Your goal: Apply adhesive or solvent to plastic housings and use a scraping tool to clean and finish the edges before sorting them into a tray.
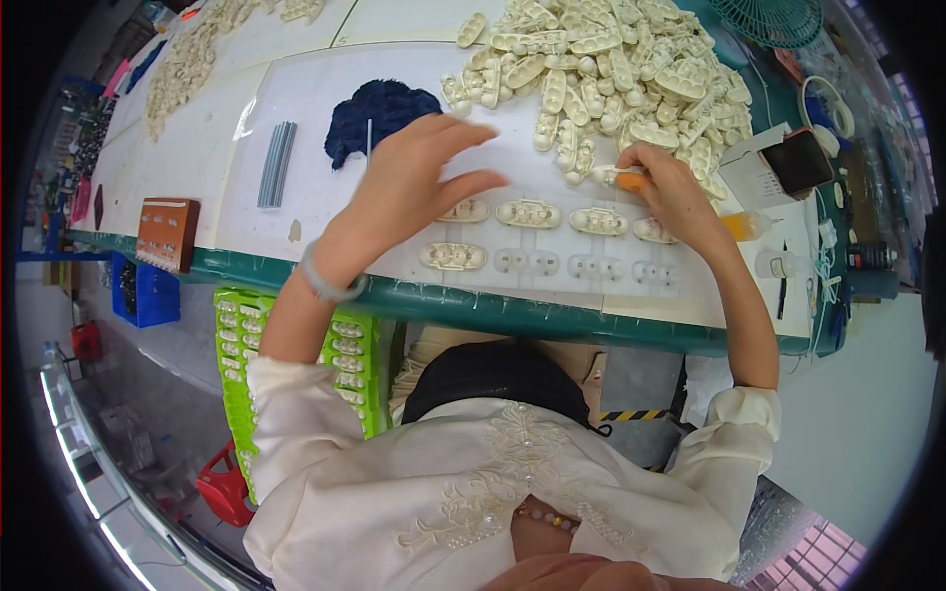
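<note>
My left hand (419, 182) is over the mat with thumb and fingers spread, holding nothing. It is above the left end of a row of cream oval plastic parts (529, 214), each with round cups. Below that row are another cream part (452, 256) and several clear plastic pieces (525, 262). My right hand (675, 192) is at the lower edge of a big pile of the same cream parts (611, 74), fingers closed together. A small orange piece (631, 181) shows at its fingertips, against a cream part. Whether it is held or worn on a finger I cannot tell.
A dark blue cloth (379, 113) and grey-blue rods (277, 164) lie on the left; a brown block (167, 233) sits near the front edge. On the right are a phone (796, 161) and a bottle of orange liquid (746, 226). A green tray (236, 364) of parts is below the table.
</note>
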Available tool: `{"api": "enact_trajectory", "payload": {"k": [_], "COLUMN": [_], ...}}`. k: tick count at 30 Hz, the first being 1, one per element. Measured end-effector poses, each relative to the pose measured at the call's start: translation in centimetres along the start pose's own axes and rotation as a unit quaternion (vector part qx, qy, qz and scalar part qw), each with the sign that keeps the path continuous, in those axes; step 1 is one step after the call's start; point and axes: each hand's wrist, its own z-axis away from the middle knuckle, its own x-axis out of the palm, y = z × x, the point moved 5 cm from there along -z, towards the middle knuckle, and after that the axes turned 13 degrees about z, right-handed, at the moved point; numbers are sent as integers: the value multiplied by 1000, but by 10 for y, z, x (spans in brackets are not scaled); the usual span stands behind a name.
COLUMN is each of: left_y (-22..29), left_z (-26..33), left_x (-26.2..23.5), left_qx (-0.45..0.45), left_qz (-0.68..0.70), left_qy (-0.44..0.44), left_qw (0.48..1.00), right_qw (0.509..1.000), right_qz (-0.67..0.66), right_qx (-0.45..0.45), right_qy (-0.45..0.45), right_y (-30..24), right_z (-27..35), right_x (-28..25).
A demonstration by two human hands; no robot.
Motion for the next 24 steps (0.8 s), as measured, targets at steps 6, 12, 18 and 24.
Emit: {"api": "enact_trajectory", "payload": {"k": [6, 12, 18, 24], "left_y": [-25, -31, -49, -31], "left_z": [-59, -58, -46, -42], "left_x": [74, 73, 52, 51], "left_qx": [39, 85, 52, 101], "left_qz": [-80, -75, -32, -33], "left_qy": [-75, -102, -159, -35], "left_qw": [993, 988, 985, 994], "right_qw": [991, 995, 970, 960], "right_qz": [-111, -66, 142, 141], "right_qx": [39, -69, -142, -136], "right_qy": [56, -30, 135, 201], "right_y": [-19, -53, -60, -53], "right_z": [46, 74, 78, 39], "right_x": [-40, -1, 21, -2]}}
